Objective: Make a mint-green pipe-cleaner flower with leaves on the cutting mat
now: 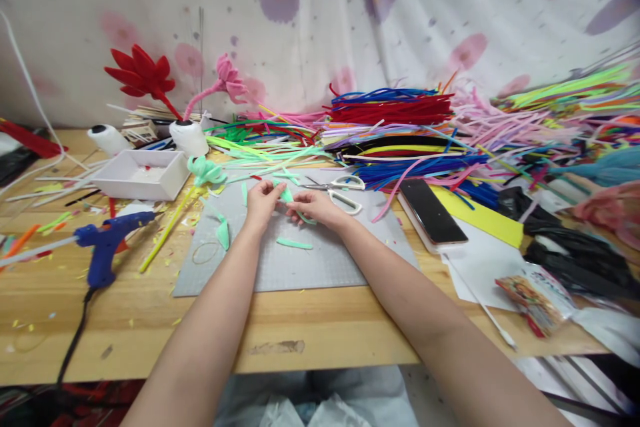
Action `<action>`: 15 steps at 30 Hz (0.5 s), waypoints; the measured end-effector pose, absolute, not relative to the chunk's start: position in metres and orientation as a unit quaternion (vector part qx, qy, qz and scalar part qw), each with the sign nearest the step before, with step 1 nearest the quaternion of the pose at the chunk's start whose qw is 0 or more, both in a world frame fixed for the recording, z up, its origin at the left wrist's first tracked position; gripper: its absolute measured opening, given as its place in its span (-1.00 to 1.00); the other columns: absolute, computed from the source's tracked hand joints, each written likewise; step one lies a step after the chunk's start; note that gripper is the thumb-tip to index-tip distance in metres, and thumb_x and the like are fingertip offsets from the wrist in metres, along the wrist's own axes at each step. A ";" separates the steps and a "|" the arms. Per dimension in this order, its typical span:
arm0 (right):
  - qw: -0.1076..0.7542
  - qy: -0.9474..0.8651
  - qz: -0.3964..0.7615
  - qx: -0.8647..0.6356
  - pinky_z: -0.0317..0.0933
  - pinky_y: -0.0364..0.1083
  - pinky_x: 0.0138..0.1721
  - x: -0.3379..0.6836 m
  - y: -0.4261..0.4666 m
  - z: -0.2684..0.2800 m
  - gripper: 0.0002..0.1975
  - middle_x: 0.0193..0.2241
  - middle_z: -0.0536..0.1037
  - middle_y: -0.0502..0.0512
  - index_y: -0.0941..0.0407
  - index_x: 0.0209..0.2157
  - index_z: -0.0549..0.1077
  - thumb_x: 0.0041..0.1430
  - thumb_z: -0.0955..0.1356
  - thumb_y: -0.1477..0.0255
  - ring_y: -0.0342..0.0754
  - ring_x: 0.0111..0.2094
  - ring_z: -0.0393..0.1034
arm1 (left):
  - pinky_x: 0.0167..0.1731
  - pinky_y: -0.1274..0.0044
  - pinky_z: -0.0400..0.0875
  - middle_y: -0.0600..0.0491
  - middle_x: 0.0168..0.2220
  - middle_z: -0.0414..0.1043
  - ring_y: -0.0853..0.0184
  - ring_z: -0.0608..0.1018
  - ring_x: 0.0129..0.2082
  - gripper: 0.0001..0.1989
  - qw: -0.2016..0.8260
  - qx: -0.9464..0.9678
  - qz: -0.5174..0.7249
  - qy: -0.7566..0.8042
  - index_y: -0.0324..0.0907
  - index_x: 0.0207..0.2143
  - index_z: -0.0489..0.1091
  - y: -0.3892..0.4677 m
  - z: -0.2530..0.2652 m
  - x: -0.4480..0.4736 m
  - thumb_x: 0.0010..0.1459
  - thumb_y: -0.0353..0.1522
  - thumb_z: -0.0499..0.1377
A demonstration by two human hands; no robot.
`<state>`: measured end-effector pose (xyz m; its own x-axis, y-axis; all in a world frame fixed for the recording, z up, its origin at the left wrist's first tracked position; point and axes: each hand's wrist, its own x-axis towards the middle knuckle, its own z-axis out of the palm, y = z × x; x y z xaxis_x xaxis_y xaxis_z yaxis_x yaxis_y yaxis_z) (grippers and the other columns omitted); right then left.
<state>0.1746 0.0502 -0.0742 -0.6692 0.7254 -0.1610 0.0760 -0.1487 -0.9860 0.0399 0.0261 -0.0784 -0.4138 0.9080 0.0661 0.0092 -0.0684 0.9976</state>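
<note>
Over the grey cutting mat (330, 273), my left hand (264, 202) and my right hand (316, 207) pinch a mint-green pipe cleaner piece (287, 195) between them. The fingers of both hands are closed on it, and part of it is hidden behind them. A loose mint-green strip (295, 243) lies on the mat just below my hands. To the left rests a bent mint-green petal shape (223, 233). White-handled scissors (345, 199) lie beyond my right hand. A mint-green flower head (205, 171) on a yellow stem (169, 228) lies at the mat's left edge.
A blue glue gun (107, 247) lies left with its cord over the table edge. Behind are a white box (143, 177), a red flower (141, 73) and a pink flower (230, 80). Bundled pipe cleaners (395, 110) fill the back. A phone (433, 210) is at right.
</note>
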 end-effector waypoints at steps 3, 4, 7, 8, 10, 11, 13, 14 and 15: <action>0.246 -0.620 0.662 -0.341 0.21 -0.24 -0.63 0.173 0.051 -0.076 -0.75 -0.64 0.44 -0.02 0.20 -0.58 0.35 -0.11 0.39 0.30 -0.27 -0.68 0.27 | -0.72 0.65 0.18 0.19 -0.69 0.22 0.53 0.25 -0.71 -0.70 0.418 0.427 0.577 0.557 -0.24 -0.59 0.28 0.024 -0.075 0.041 -0.23 -0.20 0.26; 0.260 -0.618 0.658 -0.342 0.21 -0.24 -0.61 0.173 0.051 -0.077 -0.74 -0.65 0.43 -0.03 0.20 -0.58 0.34 -0.12 0.39 0.29 -0.27 -0.68 0.26 | -0.74 0.65 0.16 0.19 -0.71 0.21 0.53 0.24 -0.73 -0.70 0.432 0.432 0.567 0.553 -0.24 -0.60 0.28 0.024 -0.075 0.042 -0.23 -0.19 0.26; 0.300 -0.622 0.645 -0.327 0.20 -0.23 -0.58 0.174 0.051 -0.076 -0.73 -0.66 0.42 -0.06 0.19 -0.58 0.34 -0.15 0.39 0.26 -0.28 -0.67 0.26 | -0.77 0.65 0.11 0.21 -0.75 0.16 0.55 0.21 -0.77 -0.67 0.457 0.415 0.568 0.545 -0.25 -0.63 0.27 0.023 -0.073 0.044 -0.22 -0.17 0.26; 0.309 -0.625 0.642 -0.318 0.20 -0.22 -0.58 0.174 0.051 -0.076 -0.72 -0.66 0.42 -0.06 0.19 -0.57 0.34 -0.16 0.39 0.25 -0.27 -0.66 0.25 | -0.77 0.66 0.10 0.21 -0.75 0.15 0.56 0.20 -0.77 -0.66 0.467 0.406 0.573 0.538 -0.25 -0.63 0.27 0.024 -0.072 0.044 -0.22 -0.16 0.26; 0.322 -0.631 0.641 -0.296 0.19 -0.21 -0.57 0.176 0.050 -0.073 -0.70 -0.65 0.42 -0.06 0.18 -0.57 0.34 -0.17 0.39 0.22 -0.27 -0.65 0.25 | -0.77 0.66 0.09 0.20 -0.74 0.16 0.57 0.21 -0.76 -0.66 0.498 0.388 0.577 0.519 -0.26 -0.62 0.28 0.024 -0.070 0.046 -0.22 -0.17 0.27; 0.325 -0.634 0.641 -0.286 0.19 -0.21 -0.57 0.176 0.049 -0.071 -0.70 -0.65 0.42 -0.06 0.18 -0.57 0.34 -0.17 0.39 0.22 -0.26 -0.65 0.24 | -0.76 0.67 0.09 0.19 -0.74 0.18 0.56 0.22 -0.76 -0.66 0.519 0.381 0.574 0.506 -0.27 -0.61 0.29 0.023 -0.068 0.046 -0.22 -0.18 0.27; 0.331 -0.639 0.641 -0.266 0.19 -0.20 -0.56 0.177 0.047 -0.067 -0.69 -0.65 0.42 -0.05 0.18 -0.59 0.34 -0.16 0.39 0.21 -0.26 -0.65 0.24 | -0.74 0.66 0.11 0.15 -0.73 0.22 0.55 0.26 -0.74 -0.67 0.575 0.372 0.553 0.475 -0.28 -0.61 0.29 0.023 -0.065 0.047 -0.20 -0.19 0.27; 0.335 -0.640 0.642 -0.258 0.19 -0.20 -0.56 0.177 0.045 -0.065 -0.69 -0.64 0.42 -0.04 0.18 -0.59 0.34 -0.16 0.38 0.20 -0.25 -0.64 0.24 | -0.72 0.65 0.14 0.14 -0.74 0.22 0.54 0.28 -0.74 -0.67 0.604 0.368 0.538 0.458 -0.28 -0.62 0.29 0.022 -0.064 0.048 -0.18 -0.19 0.27; 0.339 -0.640 0.642 -0.251 0.19 -0.19 -0.56 0.177 0.044 -0.063 -0.69 -0.64 0.42 -0.03 0.18 -0.59 0.35 -0.15 0.38 0.20 -0.25 -0.63 0.24 | -0.70 0.63 0.18 0.14 -0.74 0.21 0.52 0.28 -0.73 -0.66 0.631 0.366 0.522 0.441 -0.28 -0.64 0.28 0.022 -0.063 0.048 -0.16 -0.18 0.25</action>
